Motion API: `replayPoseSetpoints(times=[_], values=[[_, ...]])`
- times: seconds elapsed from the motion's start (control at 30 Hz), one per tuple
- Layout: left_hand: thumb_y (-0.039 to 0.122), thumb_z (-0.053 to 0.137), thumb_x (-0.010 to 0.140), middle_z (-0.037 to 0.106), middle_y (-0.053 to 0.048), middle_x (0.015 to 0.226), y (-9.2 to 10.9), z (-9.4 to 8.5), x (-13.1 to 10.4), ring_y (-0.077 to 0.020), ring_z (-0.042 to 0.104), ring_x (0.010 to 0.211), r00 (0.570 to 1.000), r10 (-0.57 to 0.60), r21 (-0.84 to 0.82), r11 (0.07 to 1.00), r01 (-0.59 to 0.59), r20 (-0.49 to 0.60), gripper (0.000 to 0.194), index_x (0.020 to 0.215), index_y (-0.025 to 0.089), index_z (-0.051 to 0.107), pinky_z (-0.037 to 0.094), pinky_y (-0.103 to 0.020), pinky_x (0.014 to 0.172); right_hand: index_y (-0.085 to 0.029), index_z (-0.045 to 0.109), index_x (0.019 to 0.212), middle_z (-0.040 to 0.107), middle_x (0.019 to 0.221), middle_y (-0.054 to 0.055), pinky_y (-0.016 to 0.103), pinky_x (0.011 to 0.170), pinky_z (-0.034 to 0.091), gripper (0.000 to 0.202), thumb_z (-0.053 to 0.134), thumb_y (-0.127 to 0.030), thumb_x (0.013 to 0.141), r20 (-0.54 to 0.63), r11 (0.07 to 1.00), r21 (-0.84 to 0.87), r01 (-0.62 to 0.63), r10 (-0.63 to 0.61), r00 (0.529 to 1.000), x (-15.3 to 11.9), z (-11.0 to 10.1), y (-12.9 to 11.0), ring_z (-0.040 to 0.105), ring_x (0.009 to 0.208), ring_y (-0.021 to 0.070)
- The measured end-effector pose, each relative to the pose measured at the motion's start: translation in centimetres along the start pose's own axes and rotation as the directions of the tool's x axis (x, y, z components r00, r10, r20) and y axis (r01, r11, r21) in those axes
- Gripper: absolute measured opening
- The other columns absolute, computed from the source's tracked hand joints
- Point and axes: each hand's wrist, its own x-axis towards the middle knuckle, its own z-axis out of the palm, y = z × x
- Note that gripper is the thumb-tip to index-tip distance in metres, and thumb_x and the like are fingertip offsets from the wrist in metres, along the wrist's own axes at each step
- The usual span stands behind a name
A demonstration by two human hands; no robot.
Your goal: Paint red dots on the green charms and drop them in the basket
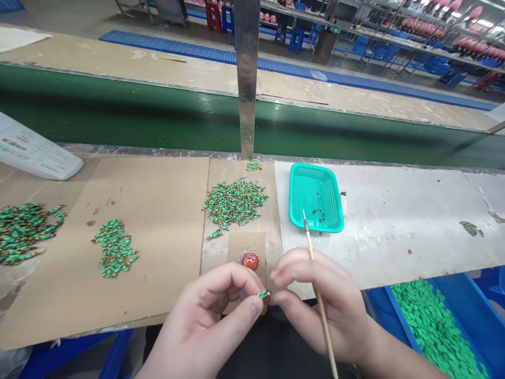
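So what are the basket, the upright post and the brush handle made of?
Basket: plastic, semi-gloss teal; molded-looking perforated walls and smooth rim.
Post: metal, probably steel; dull sheen with blurred reflections and smudges.
Brush handle, in the right hand: likely wood or bamboo, pale tan and smooth; grain not clear enough to say which.

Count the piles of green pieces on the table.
5: far-left pile, mid-left pile, centre pile, small pile at the foot of the post, and far-right pile. The left hand and right hand may hide more.
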Motion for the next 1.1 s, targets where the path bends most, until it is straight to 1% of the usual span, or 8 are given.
replayPoseSetpoints(times=[0.17,0.27,0.37,0.43,0.7,0.8,0.93,1.1], values=[[0.028,0.085,0.098,0.083,0.001,0.080,-0.1,-0.1,0.1,-0.0166,0.077,0.074,0.995,0.099,0.084,0.992,-0.098,-0.013,0.013,0.085,0.031,0.086,0.062,-0.018,0.071,-0.019,0.073,0.115,0.076,0.099,0.003,0.023,0.081,0.064,0.015,0.073,-0.006,0.106,0.049,1.000,-0.023,0.013,-0.012,0.999,0.0,-0.2,0.0,0.076,0.088,0.0133],[0.028,0.083,0.100,0.081,0.002,0.078,-0.1,-0.1,0.0,-0.0155,0.074,0.071,0.989,0.147,0.122,0.982,-0.144,-0.015,0.015,0.086,0.032,0.087,0.061,-0.017,0.069,-0.019,0.071,0.116,0.074,0.099,0.003,0.024,0.080,0.062,0.017,0.069,-0.005,0.108,0.055,0.999,-0.032,0.030,-0.029,0.998,-0.1,-0.1,0.0,0.073,0.089,0.0138],[0.031,0.081,0.102,0.076,0.003,0.076,-0.3,0.1,-0.2,-0.0143,0.071,0.068,0.986,0.163,0.140,0.978,-0.156,-0.038,0.018,0.084,0.030,0.084,0.059,-0.016,0.065,-0.018,0.070,0.118,0.073,0.100,0.004,0.025,0.082,0.062,0.015,0.068,-0.005,0.110,0.056,0.998,-0.041,0.051,-0.049,0.997,-0.3,0.1,0.1,0.072,0.090,0.0144],[0.032,0.078,0.105,0.075,0.003,0.078,-0.6,0.1,-0.5,-0.0147,0.072,0.072,0.986,0.162,0.149,0.977,-0.153,-0.045,0.018,0.087,0.030,0.081,0.060,-0.016,0.068,-0.019,0.070,0.118,0.073,0.100,0.004,0.026,0.082,0.061,0.014,0.067,-0.006,0.112,0.058,0.998,-0.037,0.054,-0.052,0.997,-0.4,0.4,0.3,0.071,0.091,0.0148],[0.033,0.066,0.115,0.069,0.001,0.087,-1.5,-0.5,-1.0,-0.0168,0.067,0.079,0.978,0.200,0.252,0.946,-0.206,0.051,0.022,0.094,0.030,0.072,0.057,-0.021,0.073,-0.018,0.069,0.118,0.073,0.099,0.004,0.027,0.083,0.061,0.013,0.065,-0.007,0.113,0.061,0.998,0.005,0.056,-0.056,0.997,-0.5,0.9,0.6,0.070,0.090,0.0153],[0.033,0.064,0.116,0.068,0.001,0.087,-1.5,-0.6,-0.9,-0.0168,0.066,0.077,0.979,0.194,0.255,0.946,-0.201,0.056,0.023,0.094,0.029,0.072,0.056,-0.022,0.072,-0.018,0.070,0.117,0.074,0.098,0.004,0.026,0.084,0.062,0.014,0.066,-0.006,0.112,0.060,0.998,0.008,0.061,-0.062,0.996,-0.5,0.9,0.6,0.071,0.089,0.0149],[0.035,0.064,0.116,0.068,0.001,0.086,-1.5,-0.4,-1.1,-0.0166,0.065,0.077,0.988,0.148,0.218,0.963,-0.155,0.051,0.025,0.093,0.029,0.072,0.056,-0.021,0.072,-0.018,0.070,0.117,0.075,0.099,0.005,0.027,0.085,0.063,0.015,0.066,-0.005,0.112,0.056,0.997,0.017,0.073,-0.073,0.996,-0.6,1.1,0.7,0.071,0.089,0.0155],[0.038,0.067,0.112,0.067,0.001,0.081,-1.2,0.0,-0.8,-0.0170,0.064,0.074,0.996,0.088,0.160,0.983,-0.090,0.019,0.026,0.089,0.027,0.072,0.057,-0.021,0.068,-0.020,0.071,0.119,0.075,0.097,0.005,0.028,0.080,0.063,0.014,0.065,-0.008,0.114,0.044,0.998,0.028,0.061,-0.062,0.997,-0.9,1.4,0.8,0.072,0.087,0.0167]])
